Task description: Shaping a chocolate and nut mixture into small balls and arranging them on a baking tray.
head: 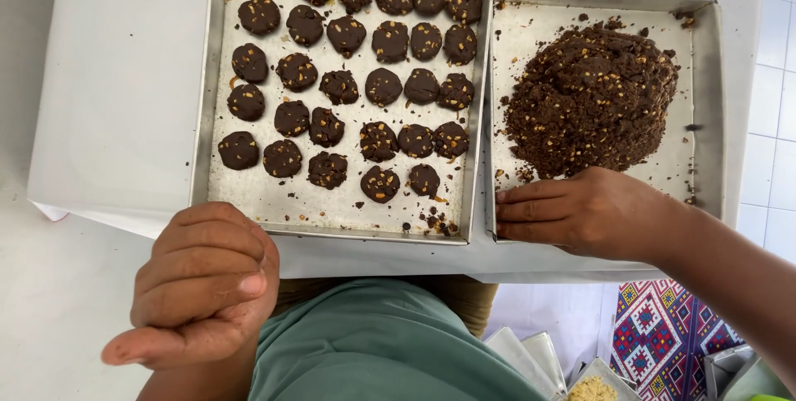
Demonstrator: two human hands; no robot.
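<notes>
I start from the mound of dark, nut-flecked dough [590,101], which sits heaped in the right metal tray [706,102], filling most of its middle and far side, with crumbs scattered on the bare metal around it. My right hand [584,212] lies flat at the near edge of that tray, fingers [531,202] stretched leftward along the rim, touching the tray floor just below the foot of the mound; its grip is released and it holds nothing that I can see.

My left hand [203,285] hovers off the near edge of the left tray [203,102], curled into a loose fist. Its grip is clenched, though I cannot tell from here whether a piece of dough is tucked inside, since the fingers hide the palm.

That left tray carries rows of flattened dark cookies [381,86], set apart from one another, with open metal left along its near edge and near-left corner.

I judge the step in hand to be portioning: fetching another pinch from the mound. The next move calls for the right hand to slide up into the foot of the mound and break off a portion about matching the shaped pieces, without dragging crumbs over the rim between the two trays.

Both trays rest on a white surface [116,102].
</notes>
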